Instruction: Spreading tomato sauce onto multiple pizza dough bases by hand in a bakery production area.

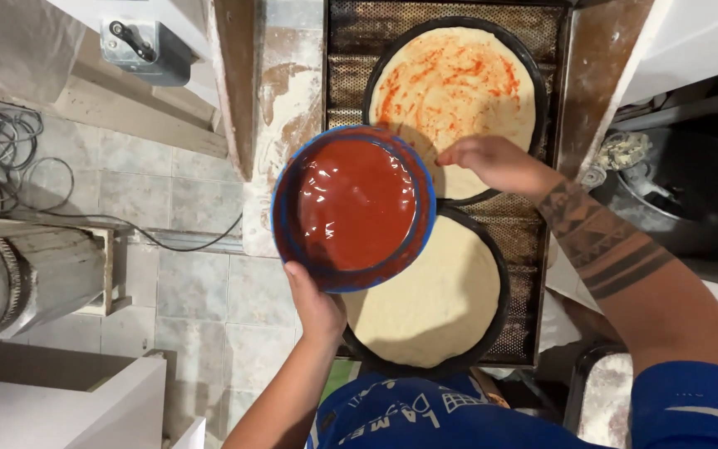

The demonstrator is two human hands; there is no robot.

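My left hand (316, 306) grips the near rim of the blue bowl (352, 208) of red sauce, thumb over the edge, holding it above the plain dough round (434, 308) in its dark pan. To the right, my right hand (492, 162) rests on the sauced dough round (450, 91), fingers curled; what they hold I cannot tell.

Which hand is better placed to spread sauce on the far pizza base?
Probably the right hand: it already rests over the sauced base. The left hand is occupied, its grip holding the bowl of red sauce by the near rim.
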